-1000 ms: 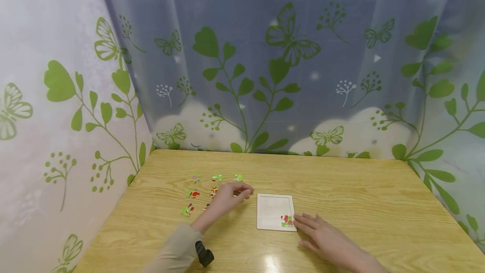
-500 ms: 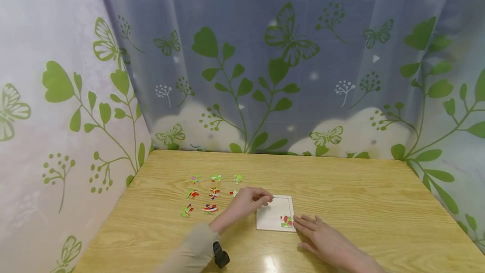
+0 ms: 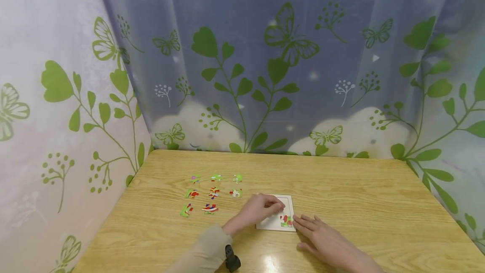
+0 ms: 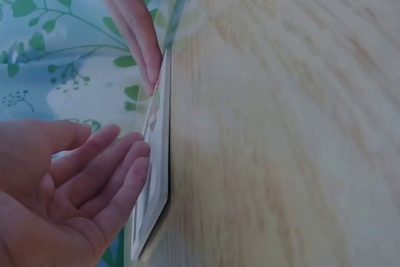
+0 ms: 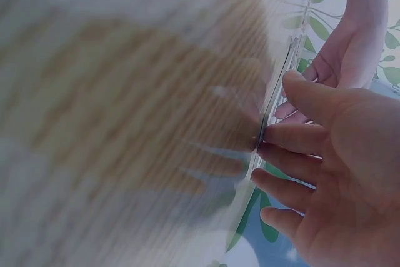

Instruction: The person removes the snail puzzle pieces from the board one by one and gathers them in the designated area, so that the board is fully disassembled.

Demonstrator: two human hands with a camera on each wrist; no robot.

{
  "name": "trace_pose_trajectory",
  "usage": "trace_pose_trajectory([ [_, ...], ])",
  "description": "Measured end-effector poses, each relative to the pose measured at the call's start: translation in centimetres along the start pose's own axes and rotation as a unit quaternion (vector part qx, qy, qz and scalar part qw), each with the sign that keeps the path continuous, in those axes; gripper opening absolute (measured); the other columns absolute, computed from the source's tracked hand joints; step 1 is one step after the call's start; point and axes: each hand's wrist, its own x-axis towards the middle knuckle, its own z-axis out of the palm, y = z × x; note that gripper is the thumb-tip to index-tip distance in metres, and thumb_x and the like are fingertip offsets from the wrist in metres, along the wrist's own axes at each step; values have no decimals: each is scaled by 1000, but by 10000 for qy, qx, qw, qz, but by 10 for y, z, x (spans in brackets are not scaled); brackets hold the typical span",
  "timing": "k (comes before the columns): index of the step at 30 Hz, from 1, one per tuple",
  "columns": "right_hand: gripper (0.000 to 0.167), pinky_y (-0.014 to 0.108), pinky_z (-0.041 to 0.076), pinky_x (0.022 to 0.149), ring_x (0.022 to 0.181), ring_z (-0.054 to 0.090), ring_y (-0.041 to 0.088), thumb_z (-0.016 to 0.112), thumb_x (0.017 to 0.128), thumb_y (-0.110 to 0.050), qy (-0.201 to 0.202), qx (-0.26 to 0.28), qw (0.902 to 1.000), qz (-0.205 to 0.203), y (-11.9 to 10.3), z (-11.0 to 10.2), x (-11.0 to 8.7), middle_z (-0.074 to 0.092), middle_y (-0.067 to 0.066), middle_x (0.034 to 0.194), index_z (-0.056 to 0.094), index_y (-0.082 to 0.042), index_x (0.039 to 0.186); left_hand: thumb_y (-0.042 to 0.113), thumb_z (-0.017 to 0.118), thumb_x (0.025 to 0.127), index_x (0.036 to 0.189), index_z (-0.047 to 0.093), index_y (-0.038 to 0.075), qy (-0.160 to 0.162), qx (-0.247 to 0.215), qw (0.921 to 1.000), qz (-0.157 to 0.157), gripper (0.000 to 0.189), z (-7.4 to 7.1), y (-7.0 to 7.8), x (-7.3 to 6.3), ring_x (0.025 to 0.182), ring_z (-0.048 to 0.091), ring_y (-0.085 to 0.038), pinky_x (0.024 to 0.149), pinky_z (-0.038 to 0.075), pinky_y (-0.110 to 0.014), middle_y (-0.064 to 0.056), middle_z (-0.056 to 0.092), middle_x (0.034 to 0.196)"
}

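A white square puzzle tray (image 3: pixel 265 225) lies on the table, with a green-and-red puzzle piece (image 3: pixel 286 221) in its near right corner. My left hand (image 3: pixel 261 209) is over the tray, its fingertips just behind that piece. In the left wrist view, the left hand's (image 4: pixel 81 186) fingers are loosely bent beside the tray, and no piece shows in them. My right hand (image 3: pixel 322 237) lies at the tray's right side with straight fingers. The right wrist view shows the right hand's (image 5: pixel 331 154) fingertips touching the tray edge (image 5: pixel 275 101).
Several loose puzzle pieces lie in rows left of the tray, among them a green one (image 3: pixel 237 178), a red-and-green one (image 3: pixel 192 194) and a striped one (image 3: pixel 210 209). The wooden table (image 3: pixel 360 197) ends at a patterned curtain (image 3: pixel 242 75) behind. A black band (image 3: pixel 232 258) circles the left wrist.
My left hand has moved right, from between the loose pieces and the tray to above the tray, uncovering several pieces it hid. The right hand stays at the tray's edge.
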Motion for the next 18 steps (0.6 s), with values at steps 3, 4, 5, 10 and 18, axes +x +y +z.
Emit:
trace_pose_trajectory([
  [3,60,58,42,107,131,54,38,59,102,-42,6,-14,10000,-4,0,0,0,55,19,145,56,3,142,23,65,101,108,79,13,-55,82,9999,-24,18,3,2,1,94,70,-7,78,53,-18,1,77,104],
  [4,60,58,42,107,131,55,38,58,102,-42,19,-22,10000,-14,0,1,0,55,19,145,56,3,142,23,65,101,108,79,13,-80,108,9999,-30,18,4,2,1,94,70,-6,78,53,-18,1,77,104],
  [5,60,58,42,107,131,55,38,58,102,-42,27,-28,10000,-21,0,1,0,55,19,145,56,3,142,23,65,101,108,79,13,-102,138,9999,-22,18,4,3,1,94,70,-6,79,53,-18,1,77,104],
  [10,59,58,43,107,130,55,38,59,101,-41,55,-89,9999,-28,0,2,-1,56,19,144,56,2,141,23,63,101,109,78,13,-148,266,9995,29,19,6,6,2,93,69,-4,82,53,-19,3,77,103],
  [18,59,58,43,106,130,55,38,59,102,-41,-14,-26,10000,52,-1,1,-1,56,19,144,55,1,143,18,65,101,107,77,15,-31,35,10000,-13,15,8,9,4,84,67,-3,74,53,-18,1,76,103],
])
